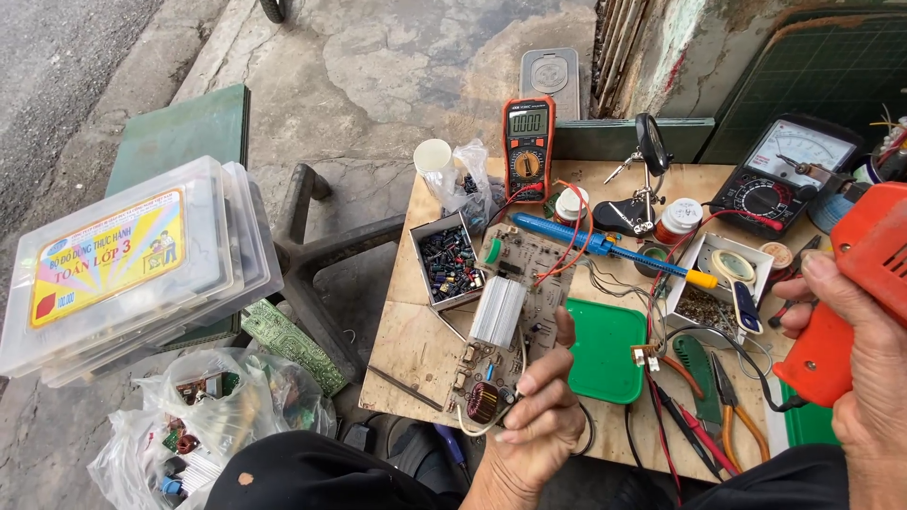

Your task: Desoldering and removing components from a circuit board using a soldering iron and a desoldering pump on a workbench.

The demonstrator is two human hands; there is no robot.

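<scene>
Head view shows the left hand (534, 420) at lower centre with fingers clenched around the near end of a beige circuit board with a ribbed silver heat sink and copper coil (501, 321), tilted up over the worn plywood surface (416, 340). At the right edge, the right hand (864, 378), partly cut off, grasps an orange plastic soldering gun (850, 293). Beyond lie a green plastic tray (605, 349), an orange digital multimeter (528, 146) and cracked concrete pavement (397, 57).

bare board left of circuit board (505, 321), pliers (732, 406) and wires crowding right
</scene>
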